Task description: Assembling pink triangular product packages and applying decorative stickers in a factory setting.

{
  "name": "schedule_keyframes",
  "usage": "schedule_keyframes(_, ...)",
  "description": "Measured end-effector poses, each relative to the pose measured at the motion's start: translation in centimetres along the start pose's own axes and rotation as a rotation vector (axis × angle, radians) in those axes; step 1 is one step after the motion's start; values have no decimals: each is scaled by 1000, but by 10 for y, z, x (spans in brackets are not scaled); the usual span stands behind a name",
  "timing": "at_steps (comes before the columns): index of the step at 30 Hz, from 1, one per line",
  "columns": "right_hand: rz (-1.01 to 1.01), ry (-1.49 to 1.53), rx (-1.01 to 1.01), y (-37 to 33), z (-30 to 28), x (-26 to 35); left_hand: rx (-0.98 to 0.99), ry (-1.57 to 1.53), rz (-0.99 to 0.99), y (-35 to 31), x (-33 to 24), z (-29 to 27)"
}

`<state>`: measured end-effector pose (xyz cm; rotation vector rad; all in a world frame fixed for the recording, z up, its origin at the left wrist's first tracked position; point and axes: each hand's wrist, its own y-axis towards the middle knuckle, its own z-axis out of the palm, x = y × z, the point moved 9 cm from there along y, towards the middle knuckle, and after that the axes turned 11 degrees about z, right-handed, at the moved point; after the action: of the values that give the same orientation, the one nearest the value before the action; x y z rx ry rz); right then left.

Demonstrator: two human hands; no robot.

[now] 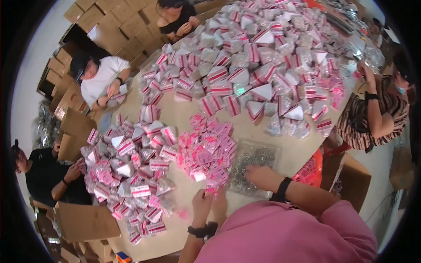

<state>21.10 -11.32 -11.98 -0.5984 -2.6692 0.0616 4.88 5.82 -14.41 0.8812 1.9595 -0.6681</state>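
My left hand (201,204) is closed in a pinch on a small pink card (212,190) at the near edge of the pink pile. Beside it to the right lies a flat clear plastic bag (277,151) with many small silvery metal pieces (240,173) on it or in it. My right hand (259,176) is down on these pieces with its fingers curled together. Its fingertips are partly hidden, and what they grip is too small to tell. A heap of pink printed cards (210,144) lies just beyond my left hand.
Clear packets with red-striped labels form a large heap (250,65) at the back and another (136,171) at the left. Several people sit around the table (184,109). Cardboard boxes (87,221) stand left and right, and an orange-red bag (312,168) lies at the right edge.
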Motion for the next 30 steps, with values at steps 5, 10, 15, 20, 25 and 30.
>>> schedule_keyframes(5, 124, 62, -16, 4, 2, -15, 26, -6, 24, 1, 18, 13)
schedule_keyframes(10, 176, 83, 11, 1, -3, -20, 27, -57, 47, 1, 12, 19)
schedule_keyframes(15, 182, -30, 96, -1, 6, -20, 48, -10, -20, -2, 17, 19)
schedule_keyframes(20, 144, -60, 14, 2, -5, -20, 36, -65, 26, -6, -1, 19)
schedule_keyframes(25, 149, 21, -45, -8, -6, -13, 48, -60, -10, -5, 14, 21)
schedule_keyframes(30, 139, 30, 44, 0, 7, -14, 53, -20, 18, -4, 10, 19)
